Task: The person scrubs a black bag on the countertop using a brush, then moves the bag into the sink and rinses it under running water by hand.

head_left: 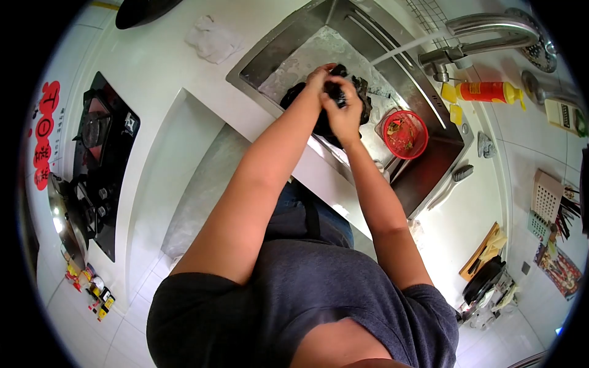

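Over the steel sink (251,67), my left hand (318,80) and my right hand (345,115) come together with fingers closed around a bunched black cloth (335,94). More of the dark, wet cloth spreads beneath and beside both hands in the basin. Whitish, sudsy water (288,64) covers part of the sink floor. From the faucet (491,37) a stream of water (408,46) runs down beside the cloth. A red strainer basket (423,136) with food scraps inside sits to the right of my right hand.
A white rag (211,40) lies on the left counter, near a black gas stove (98,153). Along the right side are a red-and-yellow bottle (488,92), a scrub brush (453,184) and a wooden board (478,251). A dark pan (144,11) is at the top.
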### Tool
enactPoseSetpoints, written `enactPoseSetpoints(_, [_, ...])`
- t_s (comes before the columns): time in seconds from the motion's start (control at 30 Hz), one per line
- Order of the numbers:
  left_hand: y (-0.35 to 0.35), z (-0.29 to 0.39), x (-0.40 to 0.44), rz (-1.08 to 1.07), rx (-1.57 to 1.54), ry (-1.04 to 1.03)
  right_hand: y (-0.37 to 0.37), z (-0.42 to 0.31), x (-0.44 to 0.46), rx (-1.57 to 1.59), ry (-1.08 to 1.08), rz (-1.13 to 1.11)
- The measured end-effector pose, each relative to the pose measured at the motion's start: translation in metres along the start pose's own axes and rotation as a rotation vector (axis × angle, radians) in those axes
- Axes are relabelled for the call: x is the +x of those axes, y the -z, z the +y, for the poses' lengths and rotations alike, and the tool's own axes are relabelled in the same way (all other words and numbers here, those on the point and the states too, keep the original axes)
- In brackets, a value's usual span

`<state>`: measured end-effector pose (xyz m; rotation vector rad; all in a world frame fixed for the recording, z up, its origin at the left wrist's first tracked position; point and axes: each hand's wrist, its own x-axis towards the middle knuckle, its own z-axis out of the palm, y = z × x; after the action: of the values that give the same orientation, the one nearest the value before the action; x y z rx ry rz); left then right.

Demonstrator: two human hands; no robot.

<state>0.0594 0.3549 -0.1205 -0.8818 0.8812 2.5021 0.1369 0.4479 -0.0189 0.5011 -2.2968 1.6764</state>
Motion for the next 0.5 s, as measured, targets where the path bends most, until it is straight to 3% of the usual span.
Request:
enactPoseSetpoints(0.07, [0.059,-0.042,0.086,-0.633,0.031,-0.025,0.001,-0.010,0.014,-0.208,-0.228,0.019])
enactPoseSetpoints(0.1, [0.041,-0.059,0.073,-0.434,0.409,-0.228,0.002,-0.009,0.019,-0.312,-0.349,0.029])
enactPoseSetpoints(0.13, [-0.011,-0.038,0.001,-0.165,0.342,-0.161,0.001,0.023,0.027,-0.344,-0.213,0.286])
enactPoseSetpoints(0.17, [-0.068,-0.014,-0.078,0.105,0.244,-0.109,0.007,0.052,0.046,-0.294,-0.212,0.455])
enactPoseSetpoints(0.2, [-0.083,-0.007,-0.101,0.209,0.394,-0.057,0.011,0.069,0.055,-0.244,-0.211,0.619])
enactPoseSetpoints(0.27, [-0.076,-0.013,-0.086,0.219,0.441,-0.100,0.009,0.051,0.048,-0.156,-0.160,0.473])
enactPoseSetpoints(0.3, [-0.061,-0.018,-0.059,0.064,0.246,-0.051,0.007,0.034,0.044,-0.114,-0.128,0.395])
enactPoseSetpoints(0.33, [-0.039,-0.025,-0.027,-0.088,0.048,0.003,0.001,0.006,0.032,-0.044,-0.289,0.314])
enactPoseSetpoints(0.43, [-0.014,-0.030,-0.006,-0.326,0.182,-0.089,-0.009,0.007,0.029,-0.185,-0.386,0.346])
enactPoseSetpoints(0.5, [-0.067,-0.017,-0.071,0.050,0.161,-0.086,0.006,0.040,0.054,-0.326,-0.448,0.448])
